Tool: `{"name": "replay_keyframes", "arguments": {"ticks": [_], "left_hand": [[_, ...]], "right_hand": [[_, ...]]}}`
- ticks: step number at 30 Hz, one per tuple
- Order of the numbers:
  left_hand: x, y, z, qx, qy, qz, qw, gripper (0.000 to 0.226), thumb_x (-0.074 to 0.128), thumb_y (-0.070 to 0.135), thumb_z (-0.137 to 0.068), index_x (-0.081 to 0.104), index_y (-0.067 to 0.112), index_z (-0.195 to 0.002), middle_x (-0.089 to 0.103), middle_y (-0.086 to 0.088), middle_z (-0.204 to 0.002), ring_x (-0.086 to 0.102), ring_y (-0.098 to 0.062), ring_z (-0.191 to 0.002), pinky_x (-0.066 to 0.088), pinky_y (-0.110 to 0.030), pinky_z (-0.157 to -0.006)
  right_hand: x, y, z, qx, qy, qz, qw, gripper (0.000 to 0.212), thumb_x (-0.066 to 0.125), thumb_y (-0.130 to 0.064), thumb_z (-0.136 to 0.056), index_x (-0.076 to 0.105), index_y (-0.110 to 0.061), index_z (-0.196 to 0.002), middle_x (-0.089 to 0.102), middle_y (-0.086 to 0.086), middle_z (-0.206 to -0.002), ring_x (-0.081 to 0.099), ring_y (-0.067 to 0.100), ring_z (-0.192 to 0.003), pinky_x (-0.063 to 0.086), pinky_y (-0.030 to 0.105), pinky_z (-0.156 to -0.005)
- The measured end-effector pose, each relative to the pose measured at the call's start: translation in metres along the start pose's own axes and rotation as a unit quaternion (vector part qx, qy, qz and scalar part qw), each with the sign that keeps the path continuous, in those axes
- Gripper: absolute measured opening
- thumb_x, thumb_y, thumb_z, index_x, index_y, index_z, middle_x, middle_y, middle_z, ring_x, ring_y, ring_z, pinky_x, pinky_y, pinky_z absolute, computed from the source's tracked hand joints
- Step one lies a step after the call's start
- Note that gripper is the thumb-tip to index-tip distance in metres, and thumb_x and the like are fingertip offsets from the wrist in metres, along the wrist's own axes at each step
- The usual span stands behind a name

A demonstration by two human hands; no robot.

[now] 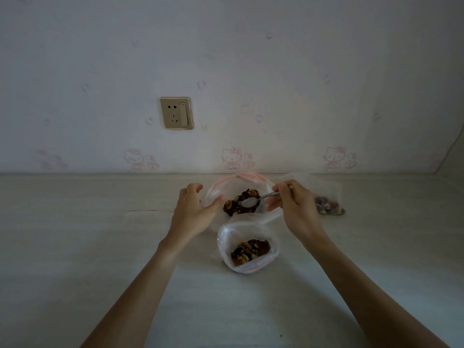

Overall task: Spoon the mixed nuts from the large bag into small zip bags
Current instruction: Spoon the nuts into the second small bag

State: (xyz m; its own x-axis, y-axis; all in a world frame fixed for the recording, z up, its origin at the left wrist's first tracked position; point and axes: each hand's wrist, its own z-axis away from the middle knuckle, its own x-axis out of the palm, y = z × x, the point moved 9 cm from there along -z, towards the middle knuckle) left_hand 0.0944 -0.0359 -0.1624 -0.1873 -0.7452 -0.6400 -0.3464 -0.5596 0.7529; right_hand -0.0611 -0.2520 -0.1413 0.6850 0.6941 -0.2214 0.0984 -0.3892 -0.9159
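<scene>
A large clear bag [218,189] with a pink zip rim lies open on the table, mixed nuts [238,208] heaped inside. My right hand [292,205] pinches the handle of a metal spoon [249,202] whose empty bowl hovers over those nuts. My left hand [192,209] rests against the large bag's left rim, thumb and fingers spread around its edge. A small zip bag [227,234] stands open nearer me with nuts [249,249] at its bottom. Another small bag [329,197] with nuts lies behind my right hand.
A pale table [100,247] runs to a wall papered with cartoon cats. A wall socket [176,113] sits above the table at the left. A flat clear bag [148,217] lies left of my left wrist.
</scene>
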Motion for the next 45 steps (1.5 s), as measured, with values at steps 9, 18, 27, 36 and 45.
{"name": "replay_keyframes", "arguments": {"ticks": [9,18,27,36,45], "left_hand": [[0.018,0.01,-0.003,0.004,-0.016,0.049,0.999,0.03,0.062,0.038,-0.098,0.07,0.01,-0.09,0.074,-0.014,-0.085,0.072,-0.03,-0.079,0.057,-0.045,-0.071],[0.028,0.014,0.003,-0.001,-0.04,0.179,0.983,0.019,0.059,0.035,-0.103,0.074,0.023,-0.104,0.078,-0.001,-0.096,0.074,-0.021,-0.091,0.059,-0.04,-0.084],[0.029,0.011,0.006,-0.015,-0.047,0.227,0.973,0.02,0.056,0.033,-0.105,0.075,0.029,-0.109,0.078,0.005,-0.098,0.074,-0.014,-0.094,0.059,-0.037,-0.086],[0.024,0.02,0.008,0.015,-0.028,0.207,0.978,0.02,0.057,0.034,-0.105,0.074,0.026,-0.109,0.076,-0.005,-0.101,0.073,-0.027,-0.096,0.058,-0.055,-0.091],[0.022,0.014,0.007,-0.003,-0.018,0.225,0.974,0.018,0.057,0.033,-0.104,0.075,0.033,-0.106,0.077,0.003,-0.096,0.074,-0.019,-0.091,0.061,-0.049,-0.088]], "right_hand": [[0.005,-0.008,0.0,-0.136,0.033,0.123,0.982,0.04,0.027,-0.048,-0.106,0.055,-0.023,-0.092,0.068,-0.01,-0.072,0.066,0.006,-0.066,0.056,0.041,-0.062],[0.025,0.017,-0.006,-0.044,-0.018,0.061,0.997,0.027,0.042,-0.024,-0.11,0.063,-0.014,-0.096,0.075,-0.002,-0.078,0.071,0.008,-0.072,0.056,0.025,-0.067],[0.02,0.047,-0.006,0.127,-0.005,-0.098,0.987,0.027,0.044,-0.018,-0.109,0.067,-0.006,-0.101,0.079,0.008,-0.08,0.077,0.024,-0.073,0.059,0.026,-0.064],[0.025,0.046,0.0,0.174,-0.03,-0.135,0.975,0.027,0.046,-0.018,-0.109,0.069,-0.007,-0.1,0.08,0.009,-0.085,0.078,0.025,-0.079,0.06,0.028,-0.07],[0.023,0.054,0.002,0.214,-0.023,-0.183,0.959,0.029,0.043,-0.02,-0.11,0.066,-0.002,-0.108,0.079,0.014,-0.089,0.078,0.029,-0.083,0.056,0.03,-0.068]]}}
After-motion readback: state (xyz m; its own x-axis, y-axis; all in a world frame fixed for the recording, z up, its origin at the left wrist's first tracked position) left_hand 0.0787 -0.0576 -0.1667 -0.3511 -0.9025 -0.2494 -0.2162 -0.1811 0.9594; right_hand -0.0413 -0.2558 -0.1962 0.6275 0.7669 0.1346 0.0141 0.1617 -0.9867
